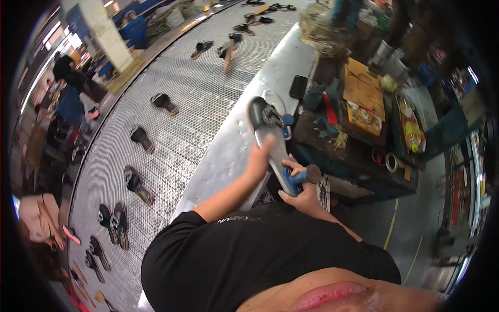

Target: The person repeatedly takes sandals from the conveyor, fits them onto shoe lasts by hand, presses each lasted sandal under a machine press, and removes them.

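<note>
My left hand (258,158) grips a sandal (267,136) with a grey sole and a black strap, held up over the metal edge of the conveyor. My right hand (301,191) holds a small blue tool (297,178) with a dark round end, pressed against the lower end of the sandal's sole. My black sleeve and torso fill the lower middle of the view.
A wide perforated metal conveyor (192,104) carries several dark sandals (136,184). A cluttered dark workbench (343,151) stands to the right with cardboard pieces, a tape roll (391,163) and containers. A black phone (298,86) lies on the metal ledge. Other people stand at far left.
</note>
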{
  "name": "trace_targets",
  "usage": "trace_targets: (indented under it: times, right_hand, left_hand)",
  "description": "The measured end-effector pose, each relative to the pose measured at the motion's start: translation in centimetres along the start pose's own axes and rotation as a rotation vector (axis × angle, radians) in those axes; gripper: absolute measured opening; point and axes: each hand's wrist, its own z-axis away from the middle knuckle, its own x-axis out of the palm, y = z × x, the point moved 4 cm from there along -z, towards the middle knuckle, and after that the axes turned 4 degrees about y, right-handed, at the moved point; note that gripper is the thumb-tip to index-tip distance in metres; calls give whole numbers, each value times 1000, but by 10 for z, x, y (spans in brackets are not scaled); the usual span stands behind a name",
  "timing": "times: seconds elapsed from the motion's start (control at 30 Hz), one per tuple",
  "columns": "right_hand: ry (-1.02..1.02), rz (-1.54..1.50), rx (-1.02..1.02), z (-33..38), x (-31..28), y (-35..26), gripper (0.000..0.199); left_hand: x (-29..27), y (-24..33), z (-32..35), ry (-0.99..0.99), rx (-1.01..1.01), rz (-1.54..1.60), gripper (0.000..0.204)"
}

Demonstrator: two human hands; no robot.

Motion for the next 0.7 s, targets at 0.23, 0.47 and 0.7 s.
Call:
trace_targets:
  times: [0.23, 0.47, 0.7]
  right_hand:
    - [375, 160, 63, -10, 24, 5, 55]
    - [730, 577, 13, -91, -108, 60, 63]
    - [735, 904, 178, -132, -182, 144, 78]
  left_hand:
    - [-21, -24, 34, -600, -40, 56, 57]
    - [-58, -28, 49, -651, -171, -140, 47]
    - [-100, -66, 70, -631, -179, -302, 24]
